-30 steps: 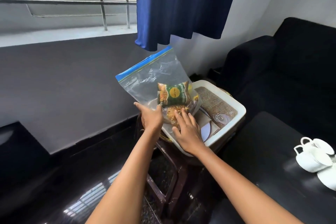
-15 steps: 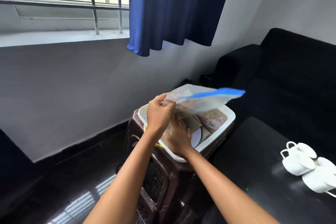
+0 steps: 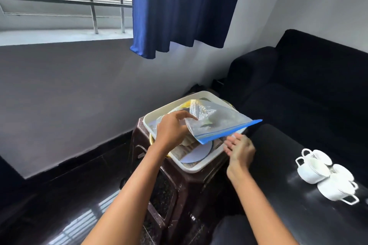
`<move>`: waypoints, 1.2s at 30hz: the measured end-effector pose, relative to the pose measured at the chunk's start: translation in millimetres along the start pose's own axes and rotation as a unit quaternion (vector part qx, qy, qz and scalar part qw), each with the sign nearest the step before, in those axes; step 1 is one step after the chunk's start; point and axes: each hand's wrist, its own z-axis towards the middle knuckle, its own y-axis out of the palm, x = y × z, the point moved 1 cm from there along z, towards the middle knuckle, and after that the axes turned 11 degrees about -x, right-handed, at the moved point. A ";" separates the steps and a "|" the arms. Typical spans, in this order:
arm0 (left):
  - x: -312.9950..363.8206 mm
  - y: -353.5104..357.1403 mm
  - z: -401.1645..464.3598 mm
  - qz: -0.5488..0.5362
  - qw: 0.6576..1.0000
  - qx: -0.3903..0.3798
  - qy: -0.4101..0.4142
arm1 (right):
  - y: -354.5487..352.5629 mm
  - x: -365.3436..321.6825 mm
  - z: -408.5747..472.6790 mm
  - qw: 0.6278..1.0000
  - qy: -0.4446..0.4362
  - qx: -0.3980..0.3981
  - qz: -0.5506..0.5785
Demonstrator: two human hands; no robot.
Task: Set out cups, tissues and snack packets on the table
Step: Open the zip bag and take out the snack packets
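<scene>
Head view — zip bag tipped over the tray, right hand out from under it

Head camera looks down on a white tray point(image 3: 196, 168) set on a dark brown stool point(image 3: 179, 189). Left hand point(image 3: 172, 131) pinches the closed bottom edge of a clear zip bag point(image 3: 217, 123); the blue zip strip now points down and right, toward the black table point(image 3: 282, 165). A second ago the bag stood upright with green and orange snack packets plain inside it. Now it lies nearly flat and tilted, and only a dark smudge and a bit of yellow show through the plastic; whether the packets are in it or have dropped into the tray, cannot tell.

Right hand point(image 3: 240, 150) has come away from under the bag. It hangs just below the zip end, fingers spread and relaxed, holding nothing, blurred.

White cups point(image 3: 322, 173) lie clustered on the table's right side, well apart from the tray. No tissues visible.

Judgement — the bag is being upended to get the snacks out; packets are not yet on the table.
</scene>
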 end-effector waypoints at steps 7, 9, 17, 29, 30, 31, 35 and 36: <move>13.0 9.9 -6.7 0.213 0.962 -0.172 -0.005 | -28.4 -28.1 5.5 0.999 0.027 -0.007 -0.024; 11.2 11.3 -7.7 0.237 0.938 -0.251 -0.028 | -32.0 -24.0 4.7 0.999 0.039 0.015 -0.033; 24.8 19.9 -4.9 0.154 0.953 -0.257 -0.044 | -44.1 -6.1 -2.4 0.998 0.010 0.058 -0.028; 82.0 105.4 -16.8 0.105 0.981 -0.163 0.008 | -50.0 19.6 -57.0 0.955 -0.190 -0.051 -0.221; 83.3 108.9 -18.0 0.115 0.982 -0.153 0.007 | -51.8 19.7 -59.4 0.954 -0.189 -0.054 -0.224; 84.0 111.9 -19.1 0.120 0.983 -0.141 0.007 | -54.7 19.5 -61.0 0.954 -0.189 -0.058 -0.227; 76.8 111.9 -21.3 0.083 0.990 -0.117 -0.006 | -65.4 22.1 -62.2 0.956 -0.166 -0.118 -0.211; 74.0 110.5 -21.5 0.062 0.991 -0.114 -0.012 | -67.4 23.4 -61.2 0.959 -0.158 -0.122 -0.202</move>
